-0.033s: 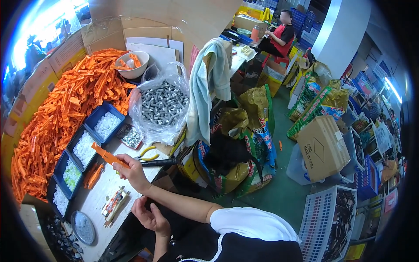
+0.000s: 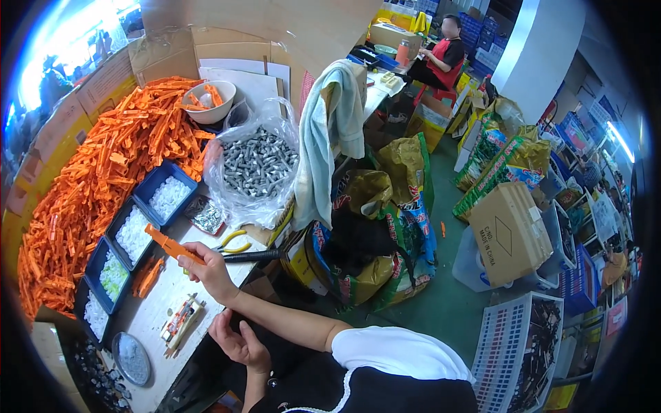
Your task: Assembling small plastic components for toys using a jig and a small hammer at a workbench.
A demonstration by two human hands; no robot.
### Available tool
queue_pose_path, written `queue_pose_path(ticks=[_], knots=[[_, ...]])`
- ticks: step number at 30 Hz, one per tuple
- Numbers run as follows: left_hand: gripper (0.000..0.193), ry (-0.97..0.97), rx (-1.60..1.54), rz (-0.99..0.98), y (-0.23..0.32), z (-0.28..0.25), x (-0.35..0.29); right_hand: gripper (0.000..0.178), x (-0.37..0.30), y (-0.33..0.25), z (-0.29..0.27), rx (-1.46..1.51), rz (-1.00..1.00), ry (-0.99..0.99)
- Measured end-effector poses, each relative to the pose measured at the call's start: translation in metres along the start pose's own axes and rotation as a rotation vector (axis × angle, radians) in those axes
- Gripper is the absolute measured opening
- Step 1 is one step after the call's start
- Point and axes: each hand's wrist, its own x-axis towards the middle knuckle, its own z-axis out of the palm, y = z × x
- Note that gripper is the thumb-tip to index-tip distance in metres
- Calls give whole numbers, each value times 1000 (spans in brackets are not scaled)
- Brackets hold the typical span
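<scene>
My right hand (image 2: 206,270) holds a long orange plastic piece (image 2: 172,244) over the white worktable (image 2: 155,303); the piece points left toward the blue bins. Nearer my body, my left hand (image 2: 237,344) hovers at the table's edge, palm up, fingers loosely curled, with nothing visible in it. Yellow-handled pliers (image 2: 234,242) and a black-handled tool (image 2: 251,255) lie just beyond my right hand. A small jig with orange and white parts (image 2: 180,323) rests on the table left of my left hand.
A big heap of orange plastic pieces (image 2: 89,186) fills the left. Blue bins of white parts (image 2: 134,230), a clear bag of metal screws (image 2: 255,165), a white bowl (image 2: 208,100) and a round metal dish (image 2: 131,358) surround the table. Sacks, boxes and crates stand right; a seated person (image 2: 444,58) works far back.
</scene>
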Motion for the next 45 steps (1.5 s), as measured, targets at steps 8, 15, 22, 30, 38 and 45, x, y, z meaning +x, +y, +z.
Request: queue_pose_path(ticks=[8, 15, 22, 30, 38, 45], knots=[[40, -78, 36, 34, 5, 0, -10, 25, 2, 3, -2, -17, 3, 1], [41, -139, -49, -40, -1, -1, -26, 23, 7, -2, -2, 2, -24, 33], [42, -17, -46, -44, -2, -7, -11, 23, 4, 3, 5, -53, -43, 17], [39, -76, -98, -58, 0, -9, -20, 24, 5, 5, 9, -102, -73, 12], [40, -32, -205, -147, 2, -10, -12, 25, 3, 8, 12, -112, -62, 14], [40, -1, -196, -173, 0, -12, -13, 25, 2, 9, 12, -108, -45, 5]])
